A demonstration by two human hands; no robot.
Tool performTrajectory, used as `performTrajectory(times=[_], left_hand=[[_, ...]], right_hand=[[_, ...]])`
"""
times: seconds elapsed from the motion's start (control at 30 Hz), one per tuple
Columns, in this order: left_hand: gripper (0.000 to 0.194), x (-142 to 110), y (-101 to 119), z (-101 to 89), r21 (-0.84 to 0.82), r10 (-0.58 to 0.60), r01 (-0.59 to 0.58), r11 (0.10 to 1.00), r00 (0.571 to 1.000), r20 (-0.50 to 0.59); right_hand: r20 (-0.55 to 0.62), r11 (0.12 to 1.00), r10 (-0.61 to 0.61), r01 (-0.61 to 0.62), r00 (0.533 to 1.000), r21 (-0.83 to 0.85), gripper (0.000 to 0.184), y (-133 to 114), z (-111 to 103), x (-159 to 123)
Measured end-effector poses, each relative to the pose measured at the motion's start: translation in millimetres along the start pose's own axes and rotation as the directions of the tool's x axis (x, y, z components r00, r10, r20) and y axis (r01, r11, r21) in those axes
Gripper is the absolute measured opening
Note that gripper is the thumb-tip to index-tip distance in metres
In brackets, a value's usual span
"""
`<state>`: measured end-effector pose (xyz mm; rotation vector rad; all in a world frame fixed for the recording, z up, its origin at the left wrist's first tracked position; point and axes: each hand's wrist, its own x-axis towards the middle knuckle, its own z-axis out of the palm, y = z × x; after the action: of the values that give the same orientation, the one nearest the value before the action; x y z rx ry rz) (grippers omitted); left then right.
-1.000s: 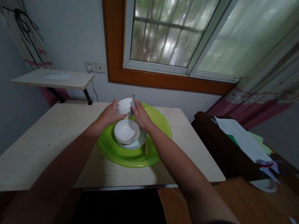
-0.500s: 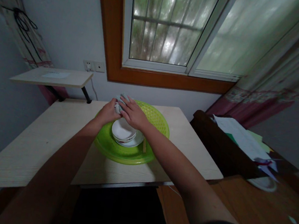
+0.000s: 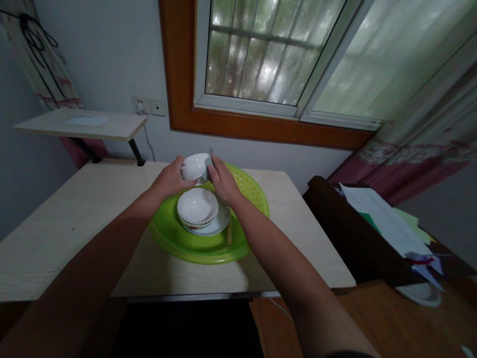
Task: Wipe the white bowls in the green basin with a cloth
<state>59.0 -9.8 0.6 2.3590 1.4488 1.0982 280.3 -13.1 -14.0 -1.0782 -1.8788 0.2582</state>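
A white bowl [image 3: 195, 166] is tilted over the far part of a round green tray [image 3: 195, 253], gripped at its left side by my left hand [image 3: 168, 181], thumb at the near rim. At the bowl's right side my right hand [image 3: 225, 183] is closed on a grey-blue cloth [image 3: 210, 161], mostly hidden behind the fingers. Just below the hands, a stack of white bowls [image 3: 197, 205] rests on a white plate [image 3: 221, 224] in the tray. Something like wooden chopsticks [image 3: 229, 232] lies beside the plate, partly hidden under my right wrist.
The tray stands on a light wooden table [image 3: 100, 220]. A small raised shelf [image 3: 115, 129] is at the back left, below a wall socket [image 3: 148, 106]. Dark furniture with papers [image 3: 384, 218] stands to the right. A window [image 3: 262, 44] is ahead.
My right hand and the cloth have moved from over the bowl to its right side, uncovering the bowl's inside. My left hand keeps its hold; the stacked bowls stay put.
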Motion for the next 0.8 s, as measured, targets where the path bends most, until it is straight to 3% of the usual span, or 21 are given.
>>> performTrajectory(times=[0.17,0.3,0.53,0.8], left_hand=[[0.055,-0.2,-0.7,-0.1,0.013,0.039,-0.039,0.999,0.999,0.023],[0.053,-0.2,-1.3,0.3,-0.005,0.06,-0.06,0.998,0.997,0.038],[0.051,0.7,-2.8,0.9,-0.035,0.11,-0.109,0.993,0.994,0.018],[0.046,0.6,4.4,-4.5,-0.035,-0.045,0.044,0.998,0.998,-0.039]], right_hand=[[0.096,0.952,-0.259,0.271,0.961,-0.141,0.057,-28.6,-5.1,-2.6],[0.215,0.886,-0.368,0.411,0.905,-0.216,0.048,-47.3,-6.4,-5.4],[0.256,0.823,-0.441,0.502,0.86,-0.268,0.044,-52.5,-7.4,-5.8],[0.281,0.821,-0.472,0.533,0.835,-0.204,0.041,-52.3,-5.3,-4.9]])
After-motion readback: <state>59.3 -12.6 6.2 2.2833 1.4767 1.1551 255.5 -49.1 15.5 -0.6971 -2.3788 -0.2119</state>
